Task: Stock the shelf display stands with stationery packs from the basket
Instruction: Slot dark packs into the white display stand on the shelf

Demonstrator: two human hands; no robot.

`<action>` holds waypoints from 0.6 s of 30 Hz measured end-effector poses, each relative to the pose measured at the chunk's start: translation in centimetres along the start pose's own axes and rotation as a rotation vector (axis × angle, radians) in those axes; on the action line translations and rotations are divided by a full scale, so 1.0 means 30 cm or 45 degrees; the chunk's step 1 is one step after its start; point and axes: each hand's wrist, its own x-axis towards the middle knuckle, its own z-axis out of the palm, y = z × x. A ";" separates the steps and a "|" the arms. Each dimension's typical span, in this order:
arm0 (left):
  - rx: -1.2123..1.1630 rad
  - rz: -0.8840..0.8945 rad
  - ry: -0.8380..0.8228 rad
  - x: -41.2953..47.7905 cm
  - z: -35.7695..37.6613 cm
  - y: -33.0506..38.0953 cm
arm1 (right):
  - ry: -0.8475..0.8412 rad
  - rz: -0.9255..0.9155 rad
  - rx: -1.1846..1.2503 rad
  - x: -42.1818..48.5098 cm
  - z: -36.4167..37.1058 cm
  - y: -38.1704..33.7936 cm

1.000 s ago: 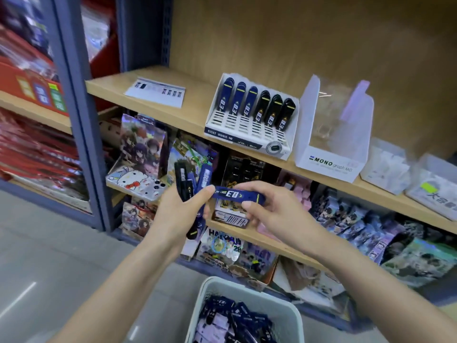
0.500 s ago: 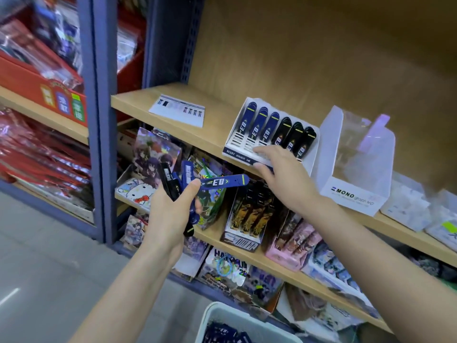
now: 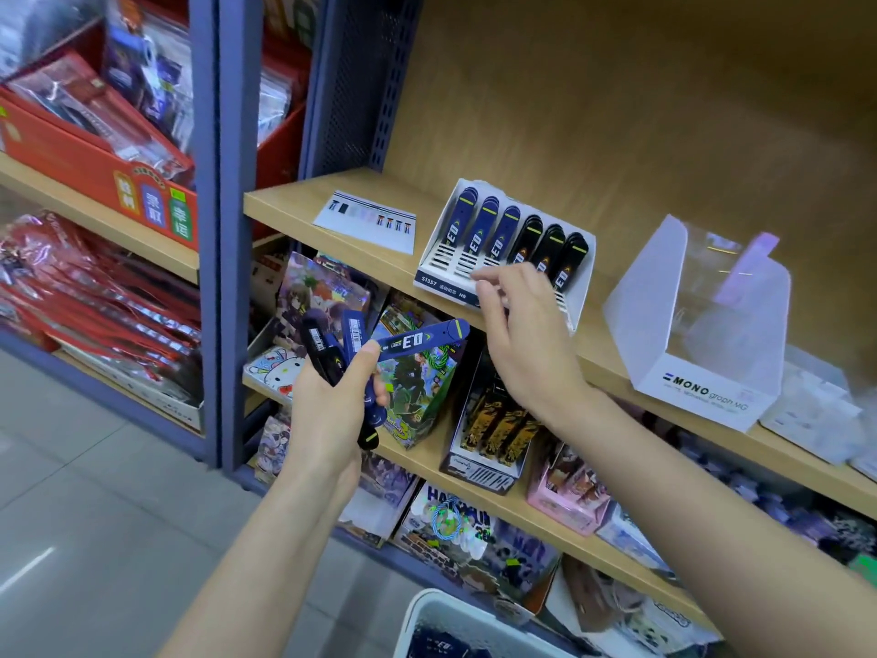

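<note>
Several dark packs point(image 3: 327, 346) are bunched in the left hand point(image 3: 332, 410), whose fingers curl round their lower ends. Its thumb pins one blue pack point(image 3: 422, 339) across the top of the bunch. That blue pack lies nearly level. Its rounded end points away from the thumb toward the right hand point(image 3: 527, 344), with a narrow gap between pack and palm.

The right hand's fingers are loosely bent and hold nothing. Its fingertips point(image 3: 480, 276) lie over the slotted front of the white display stand point(image 3: 584, 258); I cannot tell whether they touch it. Just beyond those fingertips, three shelved blue packs point(image 3: 479, 225) and three shelved black packs point(image 3: 545, 239) lean back in a row inside the stand.

The stand rests on the wooden shelf point(image 3: 294, 201), above the left hand's grip. A printed card point(image 3: 365, 220) lies flat on the same shelf, up and away from the left thumb. Past the right wrist, on the side away from the left hand, stands a frosted MONO box point(image 3: 702, 396). Below both forearms, the white basket point(image 3: 429, 600) shows its rim at the bottom edge, with more basket packs point(image 3: 441, 645) inside.
</note>
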 end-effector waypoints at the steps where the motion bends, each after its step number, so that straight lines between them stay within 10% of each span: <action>1: -0.016 0.004 0.003 0.000 -0.001 0.002 | -0.089 0.090 0.113 -0.024 -0.005 -0.030; 4: -0.012 0.020 -0.001 0.003 -0.002 0.001 | -0.384 0.373 0.516 -0.081 -0.012 -0.095; 9: 0.129 0.037 -0.090 0.011 0.005 -0.015 | -0.292 0.528 0.927 -0.066 -0.036 -0.092; 18: 0.254 -0.164 -0.213 0.015 0.022 -0.029 | 0.209 0.356 0.360 0.199 -0.154 0.059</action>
